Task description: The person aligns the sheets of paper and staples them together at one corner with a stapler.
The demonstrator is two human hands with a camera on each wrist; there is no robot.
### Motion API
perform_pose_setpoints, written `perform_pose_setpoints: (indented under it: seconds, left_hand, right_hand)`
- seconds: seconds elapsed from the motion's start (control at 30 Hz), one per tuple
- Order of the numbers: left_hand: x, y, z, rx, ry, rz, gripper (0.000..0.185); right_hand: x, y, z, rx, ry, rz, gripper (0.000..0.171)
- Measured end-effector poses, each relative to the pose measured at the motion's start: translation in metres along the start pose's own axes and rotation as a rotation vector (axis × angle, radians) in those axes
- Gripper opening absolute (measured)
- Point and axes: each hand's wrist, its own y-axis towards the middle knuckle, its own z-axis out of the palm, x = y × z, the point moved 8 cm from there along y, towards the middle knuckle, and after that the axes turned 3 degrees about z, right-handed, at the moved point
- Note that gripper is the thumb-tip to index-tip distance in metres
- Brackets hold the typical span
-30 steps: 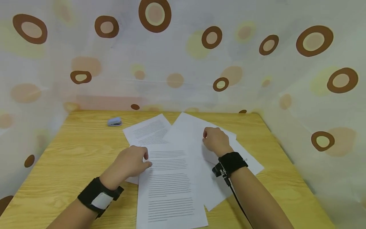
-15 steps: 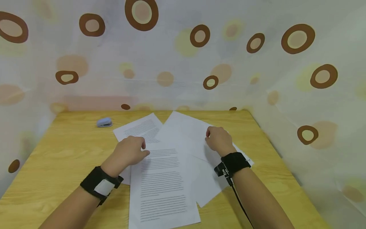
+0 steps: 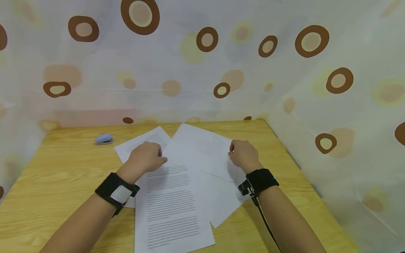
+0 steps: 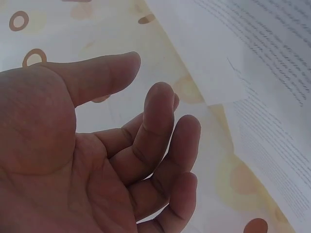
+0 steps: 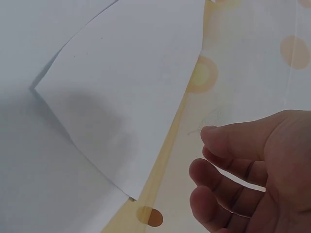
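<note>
My left hand [image 3: 145, 157] hovers over the top left of a printed sheet [image 3: 171, 218], fingers loosely bent. Its thumb and fingertips stand apart with nothing between them in the left wrist view, where printed paper [image 4: 272, 121] shows to the right. Over the right side of some blank-faced sheets [image 3: 199, 151], my right hand [image 3: 243, 156] is loosely curled. In the right wrist view, the thumb and fingers of that hand [image 5: 248, 170] hold nothing, beside a blank sheet [image 5: 136, 82]. Another printed sheet [image 3: 155, 136] lies farther back, partly hidden by the left hand. The sheets overlap in a fan.
A small light-blue stapler [image 3: 103, 139] sits at the back left of the wooden table [image 3: 69, 182]. Behind and to the sides hangs a white covering with brown circles [image 3: 171, 88]. Black bands circle both wrists; a cable [image 3: 265, 221] runs along the right forearm.
The head view has turned right, so the table and papers shift left in it. My left hand has moved farther back over the printed sheet; my right hand has shifted right relative to the papers.
</note>
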Motion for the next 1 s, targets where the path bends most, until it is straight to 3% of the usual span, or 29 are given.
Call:
perform_pose_setpoints:
  seconds: [0.5, 0.83, 1.0]
  left_hand:
    - [-0.006, 0.036, 0.009, 0.015, 0.001, -0.021, 0.035]
    - [0.007, 0.054, 0.023, 0.02, 0.022, -0.085, 0.036]
    - [0.013, 0.061, 0.029, 0.03, 0.029, -0.119, 0.034]
  right_hand:
    - [-0.025, 0.002, 0.004, 0.024, 0.015, 0.057, 0.015]
    - [-0.036, 0.006, 0.014, 0.055, -0.001, 0.077, 0.018]
    - [-0.042, 0.007, 0.023, 0.099, -0.025, 0.1, 0.028]
